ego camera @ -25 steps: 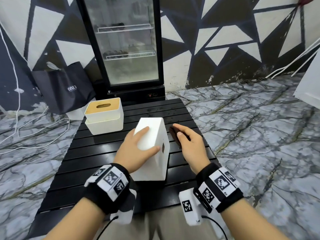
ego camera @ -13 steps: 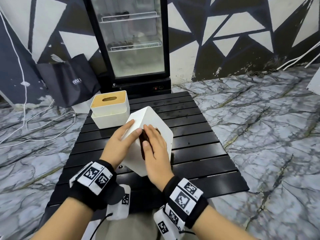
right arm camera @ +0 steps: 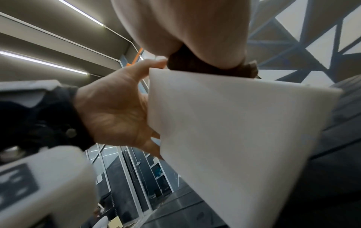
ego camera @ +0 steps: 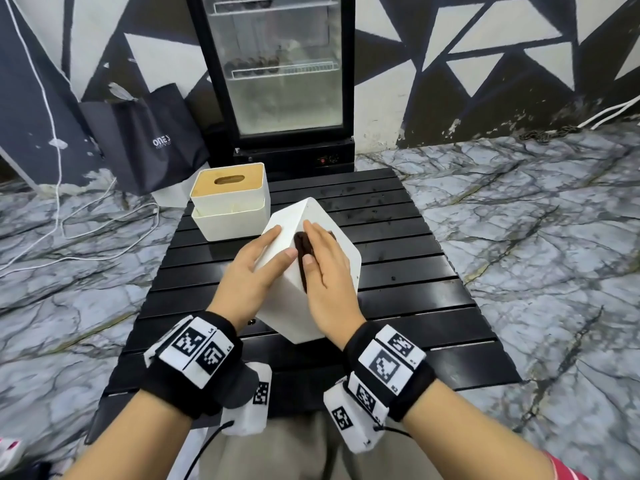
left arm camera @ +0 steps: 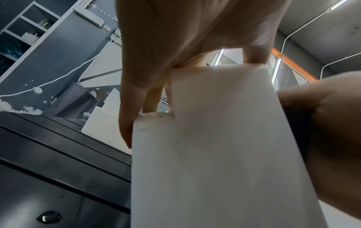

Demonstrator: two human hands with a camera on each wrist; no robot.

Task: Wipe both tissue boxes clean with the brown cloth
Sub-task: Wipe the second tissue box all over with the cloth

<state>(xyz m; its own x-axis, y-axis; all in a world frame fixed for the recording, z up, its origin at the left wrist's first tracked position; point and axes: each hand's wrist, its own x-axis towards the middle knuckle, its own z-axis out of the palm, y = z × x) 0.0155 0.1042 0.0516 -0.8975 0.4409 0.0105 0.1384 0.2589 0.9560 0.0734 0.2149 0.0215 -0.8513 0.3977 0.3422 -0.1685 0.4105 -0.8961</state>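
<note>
A white tissue box (ego camera: 292, 313) stands tilted on one edge on the black slatted table (ego camera: 398, 296). My left hand (ego camera: 256, 265) grips its left side, thumb on the upper face and fingers on the far side. My right hand (ego camera: 325, 271) lies flat on the upper face and presses the brown cloth (ego camera: 302, 244) against it. In the right wrist view the cloth (right arm camera: 205, 67) is squeezed between palm and box (right arm camera: 244, 123). The second tissue box (ego camera: 230, 206), white with a wooden lid, stands upright at the table's back left, apart from both hands.
A glass-door fridge (ego camera: 280, 74) stands just behind the table. A black paper bag (ego camera: 149, 140) leans on the wall at the left, with white cables (ego camera: 86, 230) on the marble floor. The table's right half holds nothing.
The white box has been tipped up from lying flat onto an edge. My right hand brought the cloth from the table beside the box onto its upper face.
</note>
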